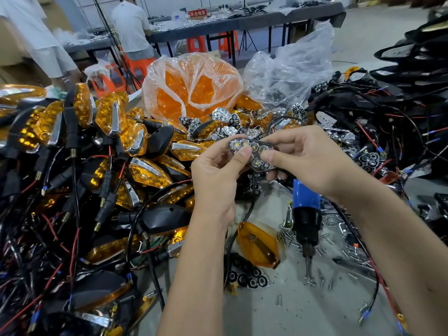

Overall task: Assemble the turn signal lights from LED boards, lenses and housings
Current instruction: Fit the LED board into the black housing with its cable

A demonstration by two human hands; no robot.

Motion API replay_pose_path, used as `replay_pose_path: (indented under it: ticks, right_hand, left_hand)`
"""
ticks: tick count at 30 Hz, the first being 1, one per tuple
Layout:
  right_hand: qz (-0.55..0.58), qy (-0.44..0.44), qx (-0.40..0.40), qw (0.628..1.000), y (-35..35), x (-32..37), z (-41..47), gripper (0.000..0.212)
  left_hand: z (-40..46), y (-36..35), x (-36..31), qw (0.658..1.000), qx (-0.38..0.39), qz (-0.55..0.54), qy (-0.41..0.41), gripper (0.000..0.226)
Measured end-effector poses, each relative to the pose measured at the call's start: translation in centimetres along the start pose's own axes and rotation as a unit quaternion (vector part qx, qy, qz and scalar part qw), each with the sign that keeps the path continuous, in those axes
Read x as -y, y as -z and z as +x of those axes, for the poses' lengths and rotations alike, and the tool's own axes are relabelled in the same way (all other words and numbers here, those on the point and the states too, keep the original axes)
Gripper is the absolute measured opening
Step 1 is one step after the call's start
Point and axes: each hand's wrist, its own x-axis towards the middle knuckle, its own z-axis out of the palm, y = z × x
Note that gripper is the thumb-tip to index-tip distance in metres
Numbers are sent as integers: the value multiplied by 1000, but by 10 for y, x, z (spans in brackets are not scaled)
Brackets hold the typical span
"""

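At far left we log a heap of assembled turn signal lights (116, 132), amber lenses on black housings with chrome trim, too many and too tangled in red and black wires to count. Behind the heap we note two people in pale shirts, one standing at the left edge and one seated (132, 27) on an orange stool at a long grey bench (242, 23) strewn with small parts, which carries one red sign. Toward the centre we record one clear plastic bag of amber lenses (191, 86), its contents uncounted, and just right of it one crumpled clear bag (291, 69); loose chrome reflector pieces (223, 117) lie scattered at their feet. In the middle, our left hand (215, 175) and right hand (308, 161) together hold one reflector board (254, 154) above the bench: the left grip pinches its left end between thumb and fingers, the right grip pinches its right side, thumb on the face. We count six lens cups visible on it, two partly covered by thumbs. Below the hands we list one loose amber lens (259, 243) lying inside-up on the grey bench surface (303, 311), one black honeycomb-pattern part (247, 275) just left of and below it, and one blue-and-black electric screwdriver (306, 214) lying among many scattered screws (339, 229). At far right we enter a second pile of black housings and wired boards (388, 122), number not countable.
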Motion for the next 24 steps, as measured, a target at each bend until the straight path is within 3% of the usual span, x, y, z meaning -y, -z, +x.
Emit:
replay_pose_path:
  ticks: [3,17,24]
  right_hand:
    - [-2,-4,32,999,2,2,-2,29]
    - [88,-62,12,994,0,2,-3,17]
    - [139,-100,-3,985,-7,15,-4,11]
  left_hand:
    - [1,2,0,1000,-3,-10,10,20]
    - [1,-3,4,999,-28,33,29,13]
    - [-3,-12,3,997,-54,-31,37,7]
